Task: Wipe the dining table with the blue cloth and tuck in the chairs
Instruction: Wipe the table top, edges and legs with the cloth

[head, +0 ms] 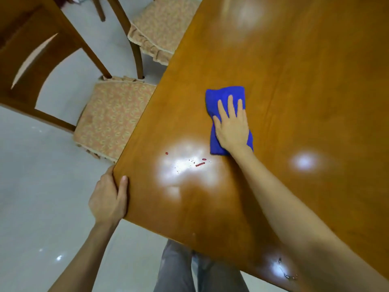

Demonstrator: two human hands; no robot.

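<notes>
The glossy brown dining table (pixel 294 81) fills the right of the view. My right hand (pixel 231 125) lies flat on the folded blue cloth (pixel 223 95), pressing it on the tabletop. Small red streaks and specks (pixel 200 164) mark the wood just left of and nearer than the cloth. My left hand (pixel 109 199) grips the table's near left corner, thumb on top. A wooden chair with a patterned cushion (pixel 111 116) stands pulled out along the left edge. A second cushioned chair (pixel 160 28) stands farther back, its seat partly under the table.
Pale glossy floor tiles (pixel 42 186) spread to the left. The nearer chair's curved wooden back (pixel 31 49) rises at top left. My legs in grey trousers (pixel 179 270) stand at the table's near edge. Small dark marks (pixel 288 275) sit near the front edge.
</notes>
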